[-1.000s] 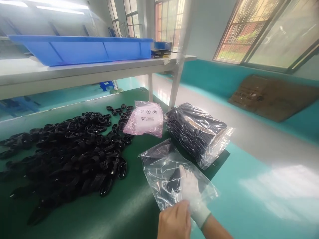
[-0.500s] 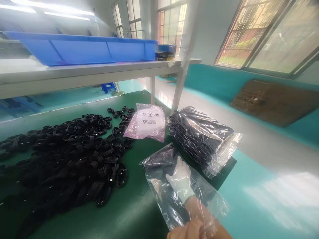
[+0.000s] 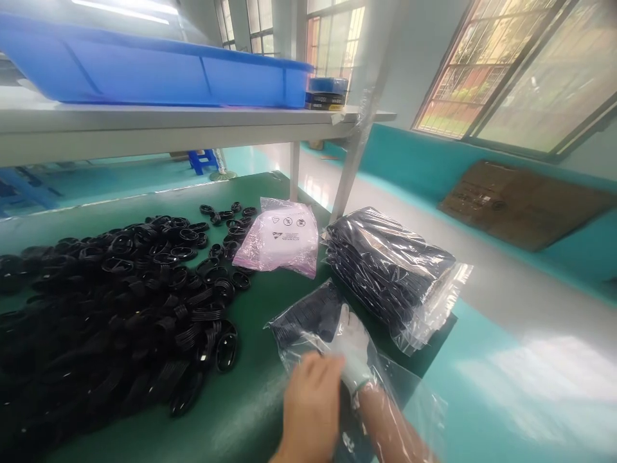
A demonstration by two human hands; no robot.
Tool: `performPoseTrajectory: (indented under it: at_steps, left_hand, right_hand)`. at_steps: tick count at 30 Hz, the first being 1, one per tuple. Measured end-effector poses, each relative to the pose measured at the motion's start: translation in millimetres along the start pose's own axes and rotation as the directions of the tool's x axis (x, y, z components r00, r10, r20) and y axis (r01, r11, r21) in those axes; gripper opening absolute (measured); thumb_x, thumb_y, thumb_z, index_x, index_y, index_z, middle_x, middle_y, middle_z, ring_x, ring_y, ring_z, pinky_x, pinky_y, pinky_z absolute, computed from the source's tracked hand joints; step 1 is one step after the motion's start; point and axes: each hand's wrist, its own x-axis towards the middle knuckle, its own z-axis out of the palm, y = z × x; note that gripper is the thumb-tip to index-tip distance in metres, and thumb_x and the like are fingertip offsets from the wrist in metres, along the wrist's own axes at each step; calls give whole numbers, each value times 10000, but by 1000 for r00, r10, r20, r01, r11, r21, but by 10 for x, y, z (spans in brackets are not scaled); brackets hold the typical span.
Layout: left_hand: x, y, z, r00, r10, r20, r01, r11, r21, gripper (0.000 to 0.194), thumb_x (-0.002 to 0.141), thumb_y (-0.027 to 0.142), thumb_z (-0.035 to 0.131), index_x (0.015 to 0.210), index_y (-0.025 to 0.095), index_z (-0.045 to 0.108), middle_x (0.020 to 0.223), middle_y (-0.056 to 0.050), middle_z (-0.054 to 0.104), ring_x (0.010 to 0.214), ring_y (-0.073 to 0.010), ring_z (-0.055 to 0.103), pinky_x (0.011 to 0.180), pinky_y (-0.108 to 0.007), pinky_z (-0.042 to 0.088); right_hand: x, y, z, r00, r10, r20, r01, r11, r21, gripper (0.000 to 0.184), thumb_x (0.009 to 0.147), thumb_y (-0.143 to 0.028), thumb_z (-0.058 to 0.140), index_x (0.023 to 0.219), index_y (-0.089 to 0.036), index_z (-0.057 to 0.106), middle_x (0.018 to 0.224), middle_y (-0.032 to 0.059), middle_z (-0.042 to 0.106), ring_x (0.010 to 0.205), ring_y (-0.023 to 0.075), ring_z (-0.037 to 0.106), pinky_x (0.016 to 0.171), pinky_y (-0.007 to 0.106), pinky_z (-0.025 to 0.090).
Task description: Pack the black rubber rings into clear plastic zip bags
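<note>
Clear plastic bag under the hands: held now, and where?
Clear plastic bag seems held by film near its open end, in bare left hand; grip blurred. White-gloved right hand is inside; any grip there can't be told.

The clear bag [image 3: 292, 328] around my right hand [image 3: 351, 334] is thin, glossy plastic, wrinkled and throwing bright glints. My white glove [image 3: 357, 368] looks like matt cloth. The black rings [image 3: 178, 276] I see heaped up are smooth and shiny, like hard plastic. The pink bag [image 3: 279, 241] is crinkled, glossy film, and clear, shiny film wraps the stack [image 3: 385, 263]. My green worktop [image 3: 248, 399] is smooth with a soft sheen; the tub [image 3: 159, 71] is smooth blue plastic, the cardboard [image 3: 515, 202] dull brown.
</note>
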Motion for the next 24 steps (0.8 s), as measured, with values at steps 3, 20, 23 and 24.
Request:
performPoseTrajectory:
  at_steps: [3,20,23,24]
  left_hand:
    - [331,-412,103,992,85,93,-102,975,197,441,796,14,337,1116,230,549,1130,-43,593,991,-193,518,791,-355,452]
    - [-133,-661,-338,565,-781,267,818,572,-58,343,803,476,402,861,203,601,789,-51,669,660,-182,611,513,-258,421]
    - [-311,-688,-172,297,-766,570,947,158,-280,487,706,629,422,712,155,537,558,-39,610,434,-133,547,400,-206,339]
    - [-319,-692,-82,272,-747,606,941,75,-329,504,674,649,443,705,151,520,538,-33,598,414,-126,539,392,-198,330]
  right_hand:
    - [0,-29,-11,1000,-10,-2,10,1000,-25,659,650,-429,571,1275,-307,403,1191,113,520,1161,366,387,910,545,298]
    - [-220,-207,3,991,-129,27,132,982,-135,414,832,-340,381,1222,-225,461,1214,80,503,1145,239,428,972,422,329]
    - [-326,-175,223,977,-126,171,124,992,23,333,850,-306,334,1061,-252,587,1028,51,609,977,213,552,875,383,434]
    - [-305,-195,308,976,-96,193,89,995,45,338,856,-310,320,1038,-250,598,967,48,627,909,208,580,820,370,466]
